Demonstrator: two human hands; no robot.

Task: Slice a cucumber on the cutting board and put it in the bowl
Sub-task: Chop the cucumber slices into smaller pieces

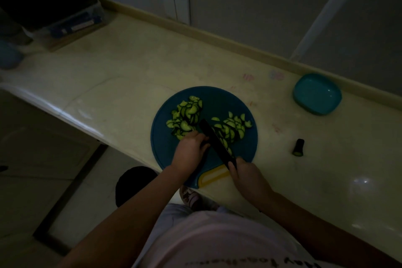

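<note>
The right hand (pixel 245 175) grips the handle of a black knife (pixel 215 143), fingers wrapped round it and one finger lying along the top. The blade runs up and away from this hand, slanting toward the left hand, with its tip between two heaps of cut cucumber.

The left hand (pixel 190 150) rests knuckles up on the round blue cutting board (pixel 208 98), fingers curled down with their tips right beside the blade. Whether they pinch a piece of cucumber under them is hidden, so I cannot tell.

One pile of cucumber slices (pixel 187 115) lies just beyond the left hand; a second pile (pixel 231 127) lies on the far side of the blade, beyond the right hand. The board's yellow handle sits between the two wrists.

A cucumber end (pixel 298 147) stands on the counter (pixel 121 85) to the right of the right hand. The teal bowl (pixel 316 93) sits further off to the right and beyond, holding nothing visible.

Dark lettering on the pale shirt (pixel 217 237) below the arms appears upside down and cut off; it is too dim to read surely.
</note>
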